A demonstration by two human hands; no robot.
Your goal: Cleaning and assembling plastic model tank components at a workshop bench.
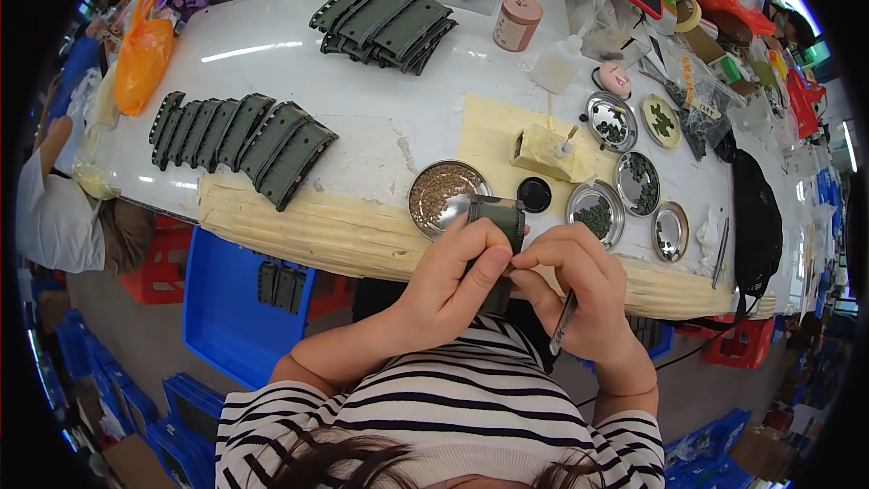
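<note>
Over the table's near edge, my left hand (pixel 455 279) is wrapped round a dark green curved piece (pixel 498 212) with darker ridged edges. My right hand (pixel 585 288) meets it from the other side, thumb and forefinger pinched together at the piece's edge. Whether a tiny part sits between those fingertips cannot be made out. A slim metal tool like tweezers (pixel 563 322) is tucked in the right palm, pointing down. Just beyond my left hand stands a round metal dish (pixel 486 183) of brown granules. A small black round lid (pixel 534 195) lies beyond the green piece.
Similar green pieces lie in a row (pixel 237 140) at left and in a stack (pixel 385 25) at the back. Metal dishes of small green parts (pixel 595 215), a yellow block (pixel 543 152) and a pink jar (pixel 519 23) stand at right. A blue bin (pixel 240 308) is below the table.
</note>
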